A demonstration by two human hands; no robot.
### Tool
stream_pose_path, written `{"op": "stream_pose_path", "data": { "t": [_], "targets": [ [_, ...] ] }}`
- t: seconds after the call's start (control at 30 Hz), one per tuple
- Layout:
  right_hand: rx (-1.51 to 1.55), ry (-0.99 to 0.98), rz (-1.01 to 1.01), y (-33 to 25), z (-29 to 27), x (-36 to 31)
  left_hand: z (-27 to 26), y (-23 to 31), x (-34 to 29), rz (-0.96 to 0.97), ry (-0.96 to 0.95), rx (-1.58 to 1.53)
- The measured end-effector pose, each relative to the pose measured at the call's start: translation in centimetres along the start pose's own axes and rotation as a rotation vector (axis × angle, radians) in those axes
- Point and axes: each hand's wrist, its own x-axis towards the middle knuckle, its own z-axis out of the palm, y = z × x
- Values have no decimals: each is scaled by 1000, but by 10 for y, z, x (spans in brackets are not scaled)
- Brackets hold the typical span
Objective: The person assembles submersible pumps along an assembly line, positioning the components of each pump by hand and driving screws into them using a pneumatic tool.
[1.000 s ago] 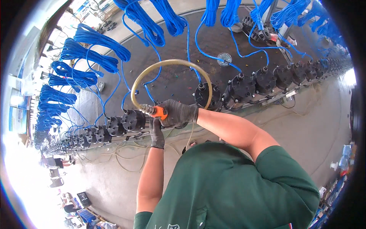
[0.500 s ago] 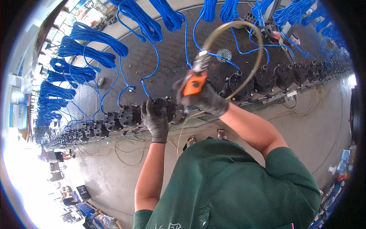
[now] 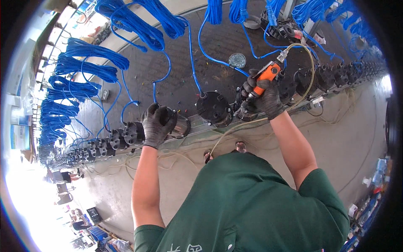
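My gloved right hand point(image 3: 264, 94) is wrapped around an orange air screwdriver point(image 3: 268, 74), with its tip pointing down and left. A clear yellowish air hose point(image 3: 312, 71) loops from its back end. Below the tip, partly hidden by the hand, is a black cylinder top in the row. My gloved left hand point(image 3: 157, 126) curls over the black cap of a metal cylinder point(image 3: 182, 127), from which a blue cable rises. Between my hands stands another round black-capped cylinder point(image 3: 213, 107) with a blue cable attached.
Black-capped cylinders point(image 3: 119, 138) line the bench's near edge on both sides. Coiled blue cables point(image 3: 94, 54) hang along the far side. On the dark bench top point(image 3: 184, 75) lies a round dish point(image 3: 237, 60) of small parts. Hoses point(image 3: 331, 119) trail over the floor.
My right hand and the screwdriver have moved right, and the tool has swung to a slant. My left hand has shifted slightly left and curled over the cap. The cylinder between them now shows.
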Motion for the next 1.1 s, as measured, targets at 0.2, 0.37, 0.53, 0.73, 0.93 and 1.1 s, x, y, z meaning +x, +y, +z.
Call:
{"op": "stream_pose_path", "data": {
  "t": [0.2,0.37,0.53,0.73,0.93,1.1],
  "targets": [
    [6,24,66,-1,-4,1,-11,4,-12,194,-83,93],
    [222,-25,91,-2,-7,-1,-11,21,-24,-70,-43,253],
    [300,-46,103,-5,-11,-1,3,39,-38,-260,50,349],
    [259,11,92,-5,-10,3,6,42,-49,-229,254,311],
    [191,-2,107,-7,-7,0,89,97,-97,389,-468,217],
    [-47,-33,6,3,2,-3,174,183,-69,885,-669,71]
  ]
}}
